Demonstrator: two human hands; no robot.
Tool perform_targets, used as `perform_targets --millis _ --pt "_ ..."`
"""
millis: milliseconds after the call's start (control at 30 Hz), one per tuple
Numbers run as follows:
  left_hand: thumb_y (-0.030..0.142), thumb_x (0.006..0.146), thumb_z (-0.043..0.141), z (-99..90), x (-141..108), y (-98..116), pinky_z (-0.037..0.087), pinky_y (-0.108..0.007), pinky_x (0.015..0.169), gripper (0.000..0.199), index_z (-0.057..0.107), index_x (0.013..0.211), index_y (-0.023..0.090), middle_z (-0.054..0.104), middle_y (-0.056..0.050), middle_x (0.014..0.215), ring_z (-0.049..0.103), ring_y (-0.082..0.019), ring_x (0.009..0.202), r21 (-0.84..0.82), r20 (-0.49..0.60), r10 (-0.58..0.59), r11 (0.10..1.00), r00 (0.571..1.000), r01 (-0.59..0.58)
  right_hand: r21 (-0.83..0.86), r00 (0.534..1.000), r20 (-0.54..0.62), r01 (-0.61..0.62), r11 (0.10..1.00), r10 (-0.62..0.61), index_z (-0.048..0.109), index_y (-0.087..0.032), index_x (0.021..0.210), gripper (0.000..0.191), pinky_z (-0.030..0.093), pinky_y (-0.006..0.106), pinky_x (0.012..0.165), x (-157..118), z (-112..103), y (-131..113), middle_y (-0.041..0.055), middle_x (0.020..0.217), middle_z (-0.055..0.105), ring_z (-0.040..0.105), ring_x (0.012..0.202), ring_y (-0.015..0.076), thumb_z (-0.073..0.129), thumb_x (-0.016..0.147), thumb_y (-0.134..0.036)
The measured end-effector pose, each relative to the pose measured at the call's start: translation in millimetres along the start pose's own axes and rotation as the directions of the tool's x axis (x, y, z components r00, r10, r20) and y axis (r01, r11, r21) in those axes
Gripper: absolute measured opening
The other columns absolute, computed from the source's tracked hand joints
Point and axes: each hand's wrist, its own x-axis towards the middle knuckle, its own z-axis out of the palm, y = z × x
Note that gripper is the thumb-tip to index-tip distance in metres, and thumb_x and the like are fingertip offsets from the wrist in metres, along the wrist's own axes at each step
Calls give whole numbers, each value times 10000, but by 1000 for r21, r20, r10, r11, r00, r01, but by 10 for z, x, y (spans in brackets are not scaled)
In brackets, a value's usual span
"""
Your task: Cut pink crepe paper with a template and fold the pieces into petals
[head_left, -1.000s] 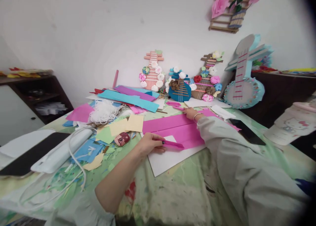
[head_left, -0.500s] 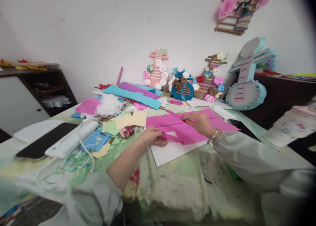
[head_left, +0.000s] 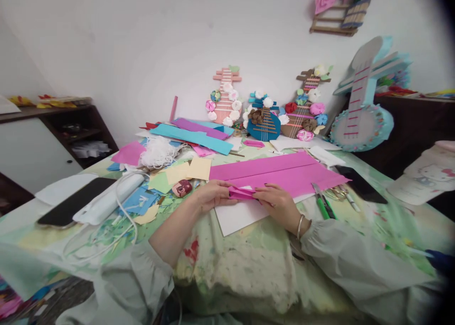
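Note:
Between my two hands is a narrow strip of pink crepe paper [head_left: 241, 193], folded or bunched. My left hand [head_left: 215, 195] pinches its left end. With thumb and fingers, my right hand [head_left: 275, 202] grips the other end; a bracelet circles that wrist. Just behind lies a large sheet of pink crepe paper [head_left: 270, 171] with a long crease or edge running across it. Beneath the hands a white sheet [head_left: 238, 217] rests on the table, partly covered by the pink paper and my fingers.
To the left are paper scraps [head_left: 177, 174], white string [head_left: 159, 153], a power strip [head_left: 106, 204] and a phone [head_left: 76, 203]. A green-handled cutter [head_left: 324, 204] and another phone [head_left: 364, 185] lie right. Decorated paper instruments [head_left: 263, 122] stand along the wall; a cup [head_left: 426, 173] is far right.
My right hand has come down and left from the large sheet, closer to my left hand. The strip between them is now shorter and gathered. The cutter has come into view.

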Motion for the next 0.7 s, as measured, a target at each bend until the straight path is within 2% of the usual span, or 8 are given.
perform_targets --millis 100,200,333,467,700 --pt "15 691 646 12 -19 17 597 -354 771 171 667 854 61 693 -117 835 700 -219 783 -10 -14 12 1000 1000 -13 27 999 23 26 999 -27 717 -260 910 262 398 440 1004 -3 -9 -5 45 987 740 656 1027 200 490 882 -131" --pt "86 745 668 37 -23 14 604 -340 739 109 667 849 54 688 -129 849 698 -205 746 3 -20 14 1000 1000 -13 35 999 31 38 999 -39 713 -256 915 271 387 452 1011 2 -6 -2 51 1001 737 648 1048 205 483 884 -116" --pt "77 740 701 57 -1 -10 608 -296 675 106 660 834 50 679 -115 803 692 -175 662 41 -49 8 999 999 -6 52 999 27 46 998 -47 710 -249 896 271 399 465 996 12 14 25 54 968 743 658 1027 209 475 890 -114" --pt "66 740 706 55 26 -26 610 -278 647 103 659 829 48 677 -115 826 690 -167 663 66 -67 21 998 998 -17 100 999 13 40 994 -42 713 -248 874 281 397 463 1003 16 41 53 54 947 745 660 1016 200 466 888 -114" --pt "31 680 744 30 85 -77 614 -288 643 160 666 819 43 672 -85 747 676 -160 665 95 -92 82 993 992 -73 281 999 -1 -37 959 39 723 -243 824 232 374 479 1026 37 31 -4 45 934 745 655 1021 214 513 859 -151"
